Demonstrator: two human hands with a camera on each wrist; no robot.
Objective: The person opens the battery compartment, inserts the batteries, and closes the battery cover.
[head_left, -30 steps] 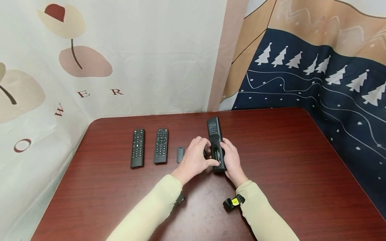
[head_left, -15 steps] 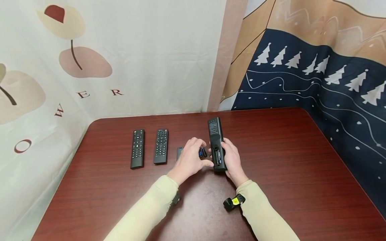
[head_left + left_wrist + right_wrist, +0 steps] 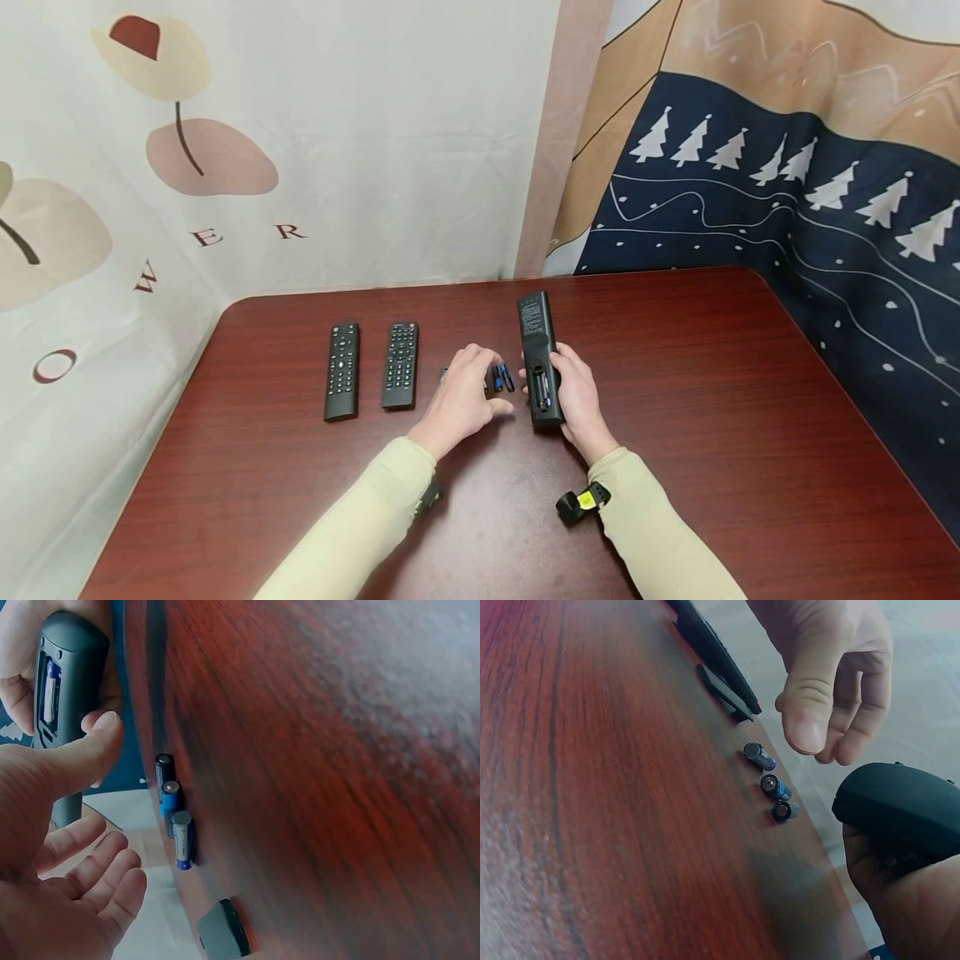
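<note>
My right hand [image 3: 577, 400] grips a black remote control [image 3: 535, 329], its back facing up and its battery compartment uncovered. One battery [image 3: 50, 694] shows inside that compartment in the left wrist view. My left hand [image 3: 459, 400] hovers left of the remote with fingers loosely bent and nothing in them. On the table by its fingertips, three small batteries lie in a row: a dark one [image 3: 163, 769], a blue-and-black one [image 3: 171, 799] and a grey-and-blue one [image 3: 183, 838]. The battery cover [image 3: 223, 930] lies beyond them, mostly hidden behind my left hand in the head view.
Two more black remotes lie button side up on the left: one [image 3: 342, 371] farther out, one [image 3: 401, 365] nearer. The reddish-brown table [image 3: 712, 400] reaches back to a pale curtain [image 3: 390, 167] and a dark blue cloth printed with trees [image 3: 712, 200].
My left hand has drawn back leftward from the remote's battery compartment, bringing the loose batteries into sight and covering most of the battery cover. My right hand keeps holding the remote in nearly the same spot.
</note>
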